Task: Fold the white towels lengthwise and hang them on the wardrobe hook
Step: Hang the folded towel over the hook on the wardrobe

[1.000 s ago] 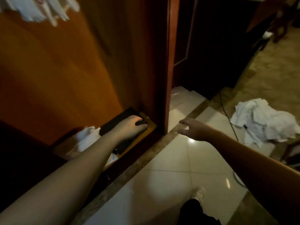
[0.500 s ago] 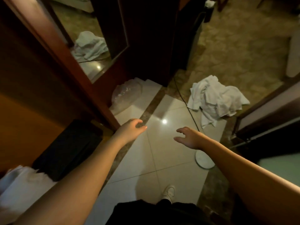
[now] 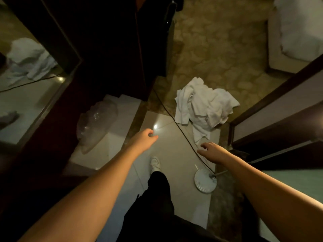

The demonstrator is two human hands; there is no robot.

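Glossy tile floor [image 3: 176,154], crumpled white towels [image 3: 204,105]

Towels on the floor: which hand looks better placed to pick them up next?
Probably the right hand. It hovers open just below the towels, on their side of the black cable. The left hand, also empty, hangs farther off, across the cable.

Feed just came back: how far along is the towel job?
Nothing in view looks done: no hook or hung towel shows. Both hands are empty, the left hand and right hand open above the tiled floor. Left: the crumpled white towels lie unfolded ahead, still to be picked up, folded and hung.
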